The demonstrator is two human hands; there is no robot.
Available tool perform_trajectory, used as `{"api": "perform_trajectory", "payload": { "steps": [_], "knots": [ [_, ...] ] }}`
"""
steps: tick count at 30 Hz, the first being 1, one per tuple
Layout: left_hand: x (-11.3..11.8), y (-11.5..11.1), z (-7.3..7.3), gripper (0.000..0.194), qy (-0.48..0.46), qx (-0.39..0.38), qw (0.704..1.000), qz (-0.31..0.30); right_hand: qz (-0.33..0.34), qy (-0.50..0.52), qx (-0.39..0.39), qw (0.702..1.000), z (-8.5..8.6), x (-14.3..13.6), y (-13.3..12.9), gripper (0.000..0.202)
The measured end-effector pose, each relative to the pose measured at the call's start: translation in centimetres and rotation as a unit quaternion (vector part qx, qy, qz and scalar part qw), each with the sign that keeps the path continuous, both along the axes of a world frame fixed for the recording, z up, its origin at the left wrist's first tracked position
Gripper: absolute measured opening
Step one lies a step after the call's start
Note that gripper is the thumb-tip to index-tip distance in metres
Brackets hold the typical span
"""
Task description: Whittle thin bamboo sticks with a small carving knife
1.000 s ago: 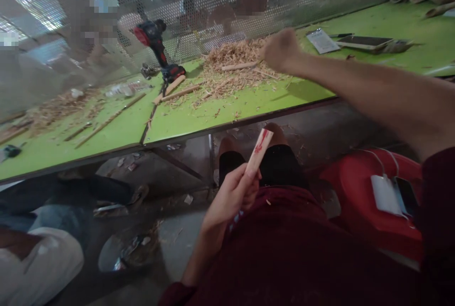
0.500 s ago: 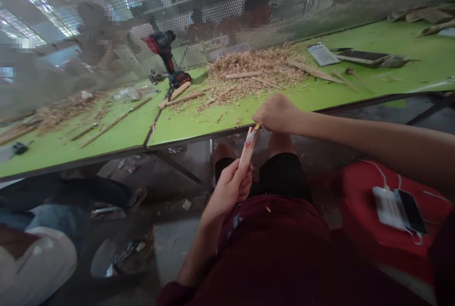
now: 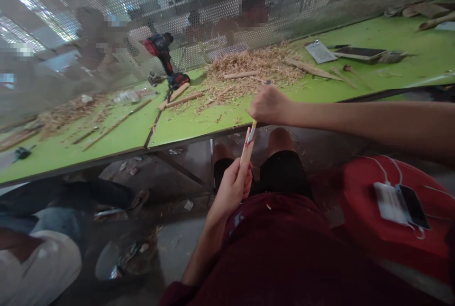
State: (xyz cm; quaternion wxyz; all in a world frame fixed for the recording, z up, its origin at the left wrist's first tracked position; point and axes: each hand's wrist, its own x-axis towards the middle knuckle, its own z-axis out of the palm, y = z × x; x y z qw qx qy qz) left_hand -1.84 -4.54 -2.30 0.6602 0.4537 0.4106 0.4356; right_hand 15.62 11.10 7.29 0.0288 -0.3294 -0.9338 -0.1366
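Note:
My left hand is closed around the lower part of a flat wooden stick, which points up and away over my lap. Red marks show near the stick's upper end. A fist is made by my right hand around a carving knife with a yellowish handle. The knife's pale blade lies along the red-marked end of the stick and seems to touch it. Part of the knife's dark rear end sticks out above the fist. My right hand is just over the near edge of the green table.
Wood shavings lie in a heap on the table, with a cordless drill to their left. A phone is at the right. On a red stool are a white power bank and a cabled phone. A person in white sits at left.
My right hand has risen slightly and turned, so more of the blade and the knife's rear end shows. My left hand and the stick have barely moved.

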Motion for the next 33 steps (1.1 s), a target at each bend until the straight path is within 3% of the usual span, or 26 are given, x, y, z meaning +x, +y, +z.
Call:
{"api": "perform_trajectory", "payload": {
  "steps": [5,12,18,25,33],
  "knots": [
    [-0.2,0.5,0.0,0.048,-0.011,0.002,1.000,0.010,-0.004,-0.086,0.052,0.995,0.6,-0.6,1.1,0.028],
    [-0.2,0.4,-0.3,0.045,-0.031,-0.008,0.998,-0.053,0.026,-0.144,0.076,0.986,0.4,-0.1,1.5,0.029],
    [-0.3,0.4,-0.6,0.042,-0.024,0.004,0.998,-0.049,0.019,-0.142,0.083,0.986,0.0,0.0,1.8,0.029],
    [-0.2,0.8,-0.3,0.040,-0.074,-0.001,0.994,-0.077,0.023,-0.112,0.114,0.987,0.9,0.4,1.9,0.036],
    [-0.7,0.9,-0.2,0.032,-0.121,-0.014,0.988,-0.096,-0.032,-0.032,0.108,0.993,0.7,0.3,1.4,0.041]
  ]
}}
